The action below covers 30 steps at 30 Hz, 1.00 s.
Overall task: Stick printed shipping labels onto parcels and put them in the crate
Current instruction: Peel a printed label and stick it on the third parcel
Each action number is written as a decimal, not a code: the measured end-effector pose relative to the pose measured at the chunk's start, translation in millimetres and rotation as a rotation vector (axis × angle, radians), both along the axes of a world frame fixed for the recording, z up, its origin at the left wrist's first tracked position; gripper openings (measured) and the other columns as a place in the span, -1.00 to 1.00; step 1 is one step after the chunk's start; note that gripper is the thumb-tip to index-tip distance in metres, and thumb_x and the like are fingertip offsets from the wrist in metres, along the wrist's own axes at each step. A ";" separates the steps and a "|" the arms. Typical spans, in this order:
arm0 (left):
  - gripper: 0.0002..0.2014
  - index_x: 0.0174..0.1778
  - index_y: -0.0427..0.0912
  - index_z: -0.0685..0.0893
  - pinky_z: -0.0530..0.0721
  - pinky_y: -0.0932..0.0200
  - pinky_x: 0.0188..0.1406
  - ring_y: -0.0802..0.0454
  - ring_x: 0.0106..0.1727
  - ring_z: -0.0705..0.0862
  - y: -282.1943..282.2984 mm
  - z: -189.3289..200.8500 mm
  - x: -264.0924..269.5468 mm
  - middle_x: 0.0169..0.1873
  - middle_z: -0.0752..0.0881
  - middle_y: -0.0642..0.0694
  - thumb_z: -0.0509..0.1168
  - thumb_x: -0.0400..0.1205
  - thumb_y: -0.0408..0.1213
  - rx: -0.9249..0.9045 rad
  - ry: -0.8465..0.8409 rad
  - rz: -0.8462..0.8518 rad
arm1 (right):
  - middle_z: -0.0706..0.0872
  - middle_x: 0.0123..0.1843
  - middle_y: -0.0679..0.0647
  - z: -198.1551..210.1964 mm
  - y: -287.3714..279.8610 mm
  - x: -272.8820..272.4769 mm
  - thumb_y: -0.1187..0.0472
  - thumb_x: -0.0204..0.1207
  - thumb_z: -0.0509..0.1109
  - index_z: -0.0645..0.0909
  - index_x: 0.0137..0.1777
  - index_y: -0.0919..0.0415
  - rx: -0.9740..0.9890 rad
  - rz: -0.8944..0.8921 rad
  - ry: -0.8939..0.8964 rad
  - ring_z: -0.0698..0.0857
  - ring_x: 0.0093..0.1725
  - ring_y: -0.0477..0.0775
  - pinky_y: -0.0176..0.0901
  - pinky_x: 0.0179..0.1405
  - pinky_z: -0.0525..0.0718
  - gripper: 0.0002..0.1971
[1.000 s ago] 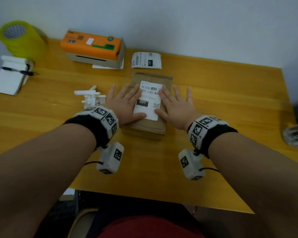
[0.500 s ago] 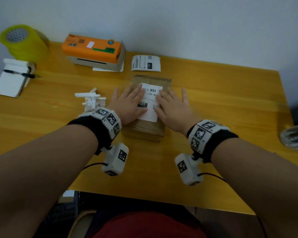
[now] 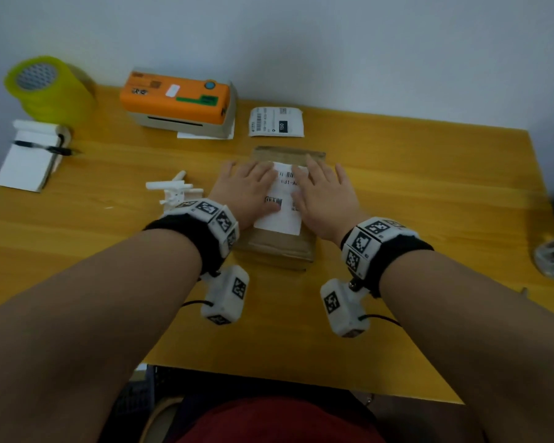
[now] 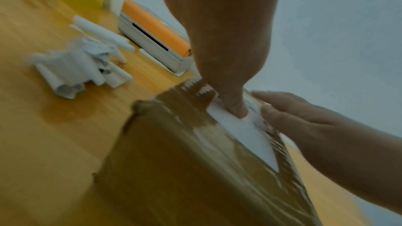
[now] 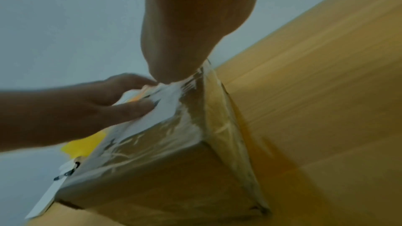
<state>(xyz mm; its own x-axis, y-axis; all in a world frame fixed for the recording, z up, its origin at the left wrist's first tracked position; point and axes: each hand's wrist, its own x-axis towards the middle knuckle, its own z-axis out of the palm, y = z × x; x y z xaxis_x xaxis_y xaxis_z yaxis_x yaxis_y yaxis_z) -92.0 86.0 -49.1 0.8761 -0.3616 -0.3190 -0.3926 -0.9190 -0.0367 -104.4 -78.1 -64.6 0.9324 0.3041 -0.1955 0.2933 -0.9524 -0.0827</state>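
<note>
Brown parcel [image 3: 282, 247] lies mid-table [image 3: 397, 193], near the label printer [image 3: 176, 102]. White label [image 3: 280, 219] on its top is pressed flat by left hand [image 3: 247, 193] and right hand [image 3: 325, 196], fingers straight, nothing gripped.

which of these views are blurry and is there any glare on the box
Head view: fairly sharp but dim, label print partly legible between the left hand and right hand. Left wrist view: smeared by blur, with pale glare streaks on the taped box. Right wrist view: also blurred, shiny tape glare on the box top, strong wide-angle stretch.
</note>
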 end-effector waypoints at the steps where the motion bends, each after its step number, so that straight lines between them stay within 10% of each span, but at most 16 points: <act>1: -0.28 0.66 -0.03 -0.07 -0.16 -0.21 0.59 0.00 0.67 -0.07 -5.3 -1.3 2.4 0.67 -0.03 0.03 -0.06 0.66 0.24 0.029 0.032 -0.026 | -0.13 0.72 0.12 -2.6 3.2 1.5 -0.10 0.71 -0.19 -0.06 0.68 0.00 -0.021 -0.009 0.015 -0.08 0.68 0.19 0.27 0.61 -0.21 -0.45; 10: 0.04 0.63 0.00 -0.34 -0.32 -0.37 0.51 -0.12 0.65 -0.32 -0.4 -11.2 22.9 0.63 -0.33 0.07 -0.12 0.39 0.56 0.167 0.134 0.050 | -0.37 0.68 0.16 -13.6 4.5 9.9 -0.41 0.55 -0.29 -0.32 0.64 -0.18 -0.128 -0.235 0.191 -0.25 0.66 0.31 0.46 0.53 -0.32 -0.29; 19: -0.41 0.66 -0.02 -0.10 -0.19 -0.17 0.61 0.06 0.67 -0.18 6.5 -12.6 20.0 0.67 -0.14 0.05 -0.13 0.74 0.08 -0.109 0.084 -0.052 | -0.04 0.72 0.02 -6.8 -2.5 7.1 -0.07 0.73 -0.16 -0.04 0.68 0.10 0.036 0.110 0.064 -0.09 0.69 0.02 0.18 0.63 -0.23 -0.44; 30: 0.24 0.60 0.02 -0.42 -0.37 -0.34 0.52 -0.05 0.63 -0.38 24.6 -11.8 19.6 0.60 -0.42 0.09 0.17 0.26 0.56 0.124 0.233 -0.134 | -0.40 0.66 -0.15 -0.4 -26.6 2.8 -0.60 0.31 0.06 -0.40 0.63 -0.06 -0.156 0.121 0.307 -0.35 0.65 0.09 0.50 0.48 -0.41 0.09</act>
<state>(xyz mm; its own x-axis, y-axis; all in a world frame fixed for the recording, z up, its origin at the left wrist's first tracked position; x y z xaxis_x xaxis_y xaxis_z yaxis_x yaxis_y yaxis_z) -72.4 110.5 -60.9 0.7210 -0.4148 -0.5550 -0.5213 -0.8525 -0.0400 -101.6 -104.7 -65.0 0.7820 0.3527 -0.5139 0.3885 -0.9206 -0.0406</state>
